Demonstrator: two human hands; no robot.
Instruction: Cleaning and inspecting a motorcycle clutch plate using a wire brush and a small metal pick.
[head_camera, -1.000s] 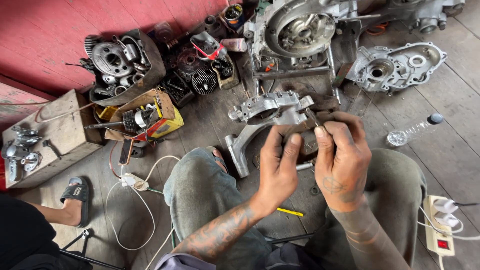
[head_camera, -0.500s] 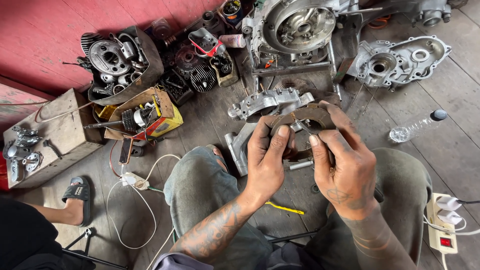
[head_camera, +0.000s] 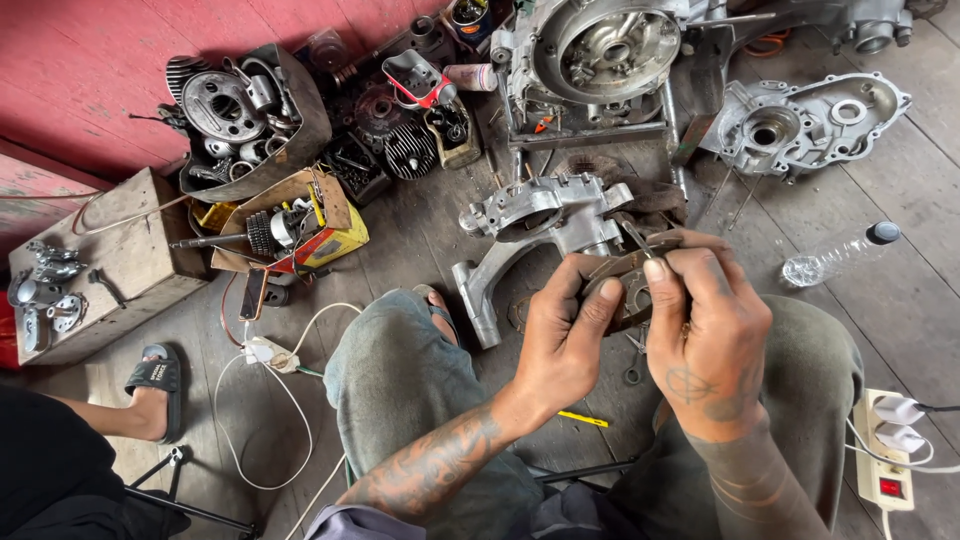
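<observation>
Both hands grip one small dark metal engine part (head_camera: 630, 285) over my knees. My left hand (head_camera: 565, 335) clasps its left side, fingers curled around the edge. My right hand (head_camera: 705, 340) covers the right side, with the index finger pressed on top. A thin metal tool tip (head_camera: 635, 235) sticks up from behind the part. Just beyond, on the wooden floor, lies a silver aluminium casing with an arm (head_camera: 530, 230).
A large engine crankcase (head_camera: 600, 50) and a side cover (head_camera: 805, 120) lie ahead. Boxes of engine parts (head_camera: 250, 120) and a yellow box (head_camera: 310, 225) sit at left. A plastic bottle (head_camera: 835, 260), a power strip (head_camera: 890, 450) and another person's sandalled foot (head_camera: 155, 385) are nearby.
Both hands have shifted slightly, bringing the part closer together; the right index finger now presses on top of it. The view has drifted a little.
</observation>
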